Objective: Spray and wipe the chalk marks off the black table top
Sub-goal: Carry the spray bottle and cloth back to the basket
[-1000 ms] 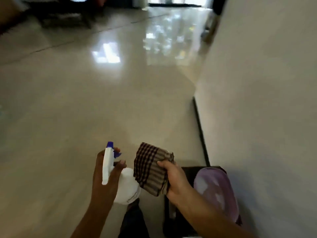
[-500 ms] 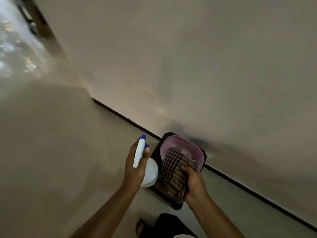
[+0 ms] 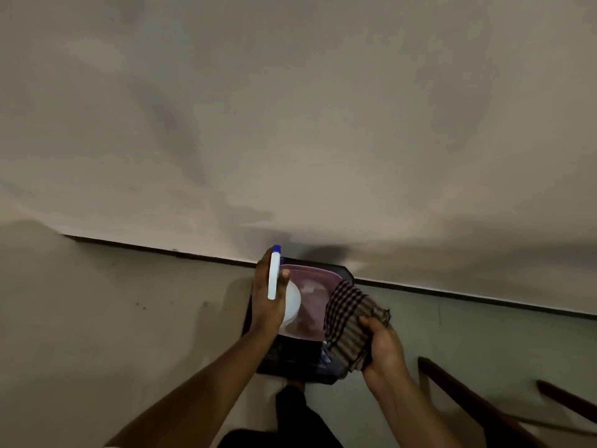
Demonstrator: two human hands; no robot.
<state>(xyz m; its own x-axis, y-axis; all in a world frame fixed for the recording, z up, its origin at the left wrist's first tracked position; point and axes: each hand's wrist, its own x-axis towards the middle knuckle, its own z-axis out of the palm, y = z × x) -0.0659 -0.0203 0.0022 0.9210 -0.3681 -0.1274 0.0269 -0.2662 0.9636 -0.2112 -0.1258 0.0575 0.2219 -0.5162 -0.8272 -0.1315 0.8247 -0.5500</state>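
left hand (image 3: 266,302) gripping spray bottle (image 3: 291,302), right hand (image 3: 384,345) gripping cloth (image 3: 349,321)

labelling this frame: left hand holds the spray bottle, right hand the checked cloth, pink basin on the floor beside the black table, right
No: head view shows the pink basin on the black table, not the floor. Left hand holds the spray bottle, right hand the checked cloth.

Dim, soft, slightly blurred, wide-angle warp

At lower centre, the bench (image 3: 290,360) stands against the wall (image 3: 290,124) with a basin (image 3: 311,275) on it, the spray bottle (image 3: 292,302) over the basin's left edge, the cloth (image 3: 349,321) over its right.
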